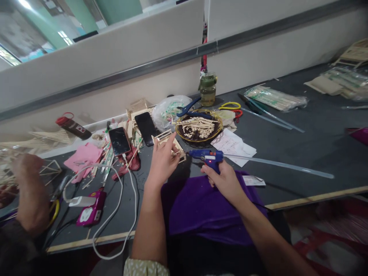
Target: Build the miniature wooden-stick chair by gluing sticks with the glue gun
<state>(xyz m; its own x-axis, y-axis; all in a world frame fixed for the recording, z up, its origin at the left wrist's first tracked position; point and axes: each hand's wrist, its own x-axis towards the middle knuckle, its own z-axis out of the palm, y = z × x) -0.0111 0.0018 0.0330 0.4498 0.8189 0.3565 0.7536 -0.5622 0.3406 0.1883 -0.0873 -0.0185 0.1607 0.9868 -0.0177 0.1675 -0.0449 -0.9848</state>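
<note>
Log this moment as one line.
left hand: on stick frame | right hand: holds glue gun | purple cloth: below | co-worker's hand: far left

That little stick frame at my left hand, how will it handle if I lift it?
Probably very light: the stick frame is thin wooden sticks with open gaps. Likely fragile too, so a hard squeeze by the left hand could snap a joint.

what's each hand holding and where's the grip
Right hand grips the blue glue gun by its handle; left hand pinches the small stick frame at its near edge.
</note>
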